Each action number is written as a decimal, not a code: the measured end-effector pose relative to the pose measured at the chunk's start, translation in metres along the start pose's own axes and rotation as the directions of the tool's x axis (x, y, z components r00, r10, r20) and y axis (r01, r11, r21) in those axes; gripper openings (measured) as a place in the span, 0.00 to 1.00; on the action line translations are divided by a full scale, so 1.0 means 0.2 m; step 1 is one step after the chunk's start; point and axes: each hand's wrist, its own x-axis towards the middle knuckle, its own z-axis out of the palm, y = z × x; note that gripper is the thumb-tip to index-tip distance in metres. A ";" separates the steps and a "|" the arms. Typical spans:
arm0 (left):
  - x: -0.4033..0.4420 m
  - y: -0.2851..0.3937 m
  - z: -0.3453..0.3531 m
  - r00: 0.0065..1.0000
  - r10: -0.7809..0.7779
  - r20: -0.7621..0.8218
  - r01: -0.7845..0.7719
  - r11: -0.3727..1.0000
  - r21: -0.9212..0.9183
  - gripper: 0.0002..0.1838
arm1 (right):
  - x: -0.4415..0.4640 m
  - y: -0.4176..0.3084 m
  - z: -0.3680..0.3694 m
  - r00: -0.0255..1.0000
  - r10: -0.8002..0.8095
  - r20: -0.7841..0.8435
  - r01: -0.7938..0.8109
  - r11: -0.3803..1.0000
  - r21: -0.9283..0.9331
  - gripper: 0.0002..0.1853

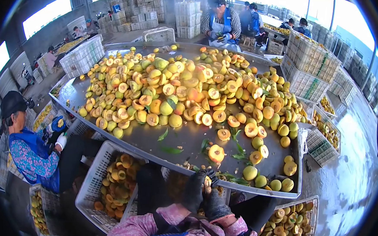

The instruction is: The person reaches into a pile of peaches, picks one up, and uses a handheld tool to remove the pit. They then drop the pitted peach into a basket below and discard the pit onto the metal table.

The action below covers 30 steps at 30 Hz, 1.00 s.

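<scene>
Both my hands wear dark gloves and meet at the near edge of the metal table (187,144). My left hand (194,188) and my right hand (215,202) are closed around a piece of yellow fruit (207,185) between them; much of it is hidden by the fingers. Beyond them lies a large heap of whole and halved yellow-green fruit (169,88). A halved fruit (216,153) rests just past my hands, with green leaves and small bits around it.
Crates of fruit stand below the table at left (92,185) and right (315,216). Stacked crates (309,60) rise at the far right corner. One person (33,151) sits at left; another (223,22) works across the table. More people are farther back.
</scene>
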 end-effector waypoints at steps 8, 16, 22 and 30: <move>0.00 -0.01 -0.06 0.996 0.052 0.079 -0.054 0.998 0.032 0.17 | 0.01 0.12 0.16 0.934 -0.315 0.167 0.356 0.843 -0.404 0.19; -0.10 -0.24 -0.07 0.860 -0.423 0.287 0.505 0.620 -0.600 0.12 | -0.03 0.05 0.07 0.997 -0.075 -0.028 0.080 0.941 0.330 0.12; -0.12 -0.29 -0.13 0.944 -0.196 0.266 0.251 0.949 -0.191 0.13 | -0.04 -0.01 0.00 0.977 0.044 0.207 -0.090 0.972 0.217 0.07; -0.02 -0.08 -0.14 0.940 -0.076 0.332 0.107 0.991 -0.076 0.10 | -0.05 0.12 0.09 0.904 -0.395 0.162 0.399 0.917 0.011 0.07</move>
